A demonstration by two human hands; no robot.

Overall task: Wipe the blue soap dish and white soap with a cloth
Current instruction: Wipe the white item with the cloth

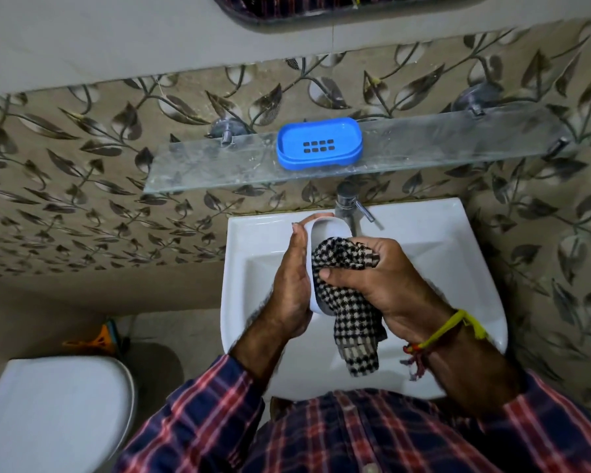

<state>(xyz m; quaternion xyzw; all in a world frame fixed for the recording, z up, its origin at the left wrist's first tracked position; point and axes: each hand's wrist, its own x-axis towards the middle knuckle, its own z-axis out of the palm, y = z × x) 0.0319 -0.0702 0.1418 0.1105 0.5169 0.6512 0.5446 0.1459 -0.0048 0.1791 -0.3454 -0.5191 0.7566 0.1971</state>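
Wiping is under way at the near centre of the scene, over the white basin (434,254): the left hand (292,285) cups a white, oval, hollow-looking item (313,233) along its left edge, fingers extended and wrapped behind it, while the right hand (386,278) has its fingers closed on a bunched black-and-white checked cloth (348,298) and presses it against the item's inner face. Judged from shape alone, this item may be the white soap or a tray belonging to the dish; the view does not settle which. The step in hand is therefore the white-item wipe. The next move calls for working the cloth over the remaining surface, then setting the item down and taking up the dish. The lower end of the item is covered by the cloth and the left palm, and the cloth's tail hangs loose below the right wrist. Farther back, the tap (350,208) stands at the basin's far rim. Farthest, the blue soap dish (319,143) rests empty on the glass shelf (440,145), well apart from both hands; whether it has been wiped cannot be told.
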